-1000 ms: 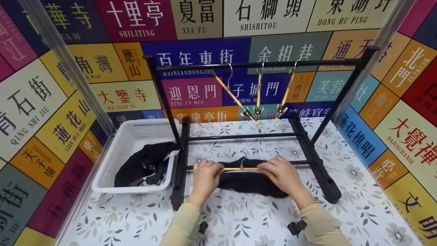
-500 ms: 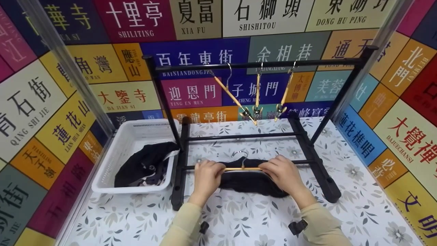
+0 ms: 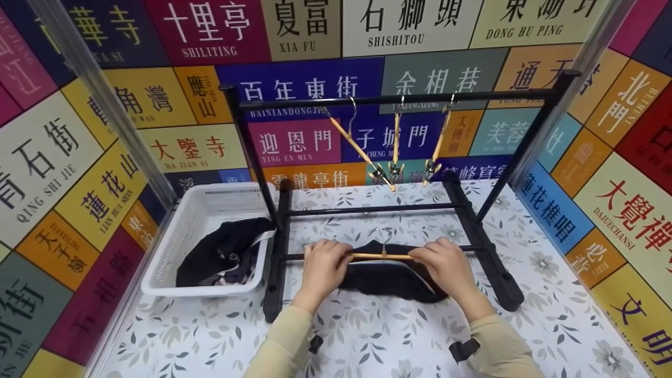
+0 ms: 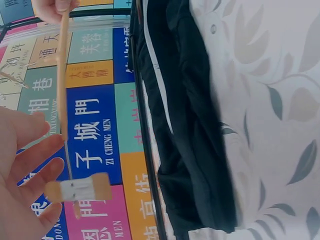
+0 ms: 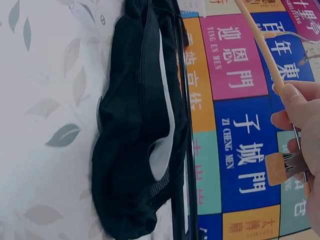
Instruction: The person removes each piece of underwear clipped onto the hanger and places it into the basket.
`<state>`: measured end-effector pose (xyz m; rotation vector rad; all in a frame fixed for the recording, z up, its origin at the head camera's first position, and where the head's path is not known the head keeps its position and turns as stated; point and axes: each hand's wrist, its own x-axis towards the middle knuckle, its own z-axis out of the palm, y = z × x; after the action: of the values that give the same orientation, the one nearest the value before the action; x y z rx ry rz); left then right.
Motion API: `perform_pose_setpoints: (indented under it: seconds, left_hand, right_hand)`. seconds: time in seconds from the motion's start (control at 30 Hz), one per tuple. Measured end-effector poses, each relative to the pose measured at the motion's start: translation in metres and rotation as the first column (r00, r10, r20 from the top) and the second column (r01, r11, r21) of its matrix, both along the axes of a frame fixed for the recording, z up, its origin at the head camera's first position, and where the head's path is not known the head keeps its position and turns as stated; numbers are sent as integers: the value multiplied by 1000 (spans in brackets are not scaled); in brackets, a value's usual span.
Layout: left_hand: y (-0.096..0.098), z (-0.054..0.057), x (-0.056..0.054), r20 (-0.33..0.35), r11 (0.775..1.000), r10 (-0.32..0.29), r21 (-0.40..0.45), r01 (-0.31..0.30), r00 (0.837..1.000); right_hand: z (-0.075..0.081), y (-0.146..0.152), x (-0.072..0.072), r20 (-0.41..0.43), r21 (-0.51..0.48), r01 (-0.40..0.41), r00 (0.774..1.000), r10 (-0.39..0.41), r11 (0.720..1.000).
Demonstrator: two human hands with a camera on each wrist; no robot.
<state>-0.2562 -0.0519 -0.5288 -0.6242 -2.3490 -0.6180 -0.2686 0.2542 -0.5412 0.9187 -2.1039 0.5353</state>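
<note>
A wooden clip hanger (image 3: 383, 256) with a metal hook is held level above a black garment (image 3: 388, 283), which lies folded on the table across the rack's front rail. My left hand (image 3: 326, 268) pinches the hanger's left end, and at its right end my right hand (image 3: 446, 270) grips the bar. In the left wrist view a clip (image 4: 79, 188) hangs beside the left fingers. Another clip (image 5: 286, 167) shows under the right hand in the right wrist view. The garment, with a pale strip along its opening (image 5: 164, 100), is apart from both clips.
A black rack (image 3: 499, 157) stands around the work, with several similar hangers (image 3: 396, 139) on its top bar, close together. To the left is a white basket (image 3: 157, 262) holding dark clothes (image 3: 226, 254). Sign-printed walls (image 3: 294, 142) enclose the floral tabletop (image 3: 367, 346).
Both hands and the hanger have shifted slightly right and up in the head view. The black garment stays on the table; the rack and basket have not moved.
</note>
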Motion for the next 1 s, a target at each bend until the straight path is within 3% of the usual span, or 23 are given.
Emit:
perform_pose_setpoints:
  seconds: [0.27,0.4,0.53,0.8,1.0]
  left_hand:
    - [3,8,-1,-8,999,-44,-19,44,999]
    - [8,4,0,-46,997,-69,-21,68,997]
    - [12,-3,2,-39,996,-84,-38,82,996]
    - [18,-21,2,59,990,-48,-127,55,997]
    - [23,-30,0,156,981,-7,-191,37,988]
  right_hand:
    - [-7,20,4,57,-14,86,995,-85,996]
    - [-9,28,7,61,-27,135,989,-134,990]
    - [-11,34,10,67,-46,183,981,-180,982]
    - [-17,41,14,129,-88,271,957,-259,959]
    - [-22,46,17,145,-96,304,946,-289,948]
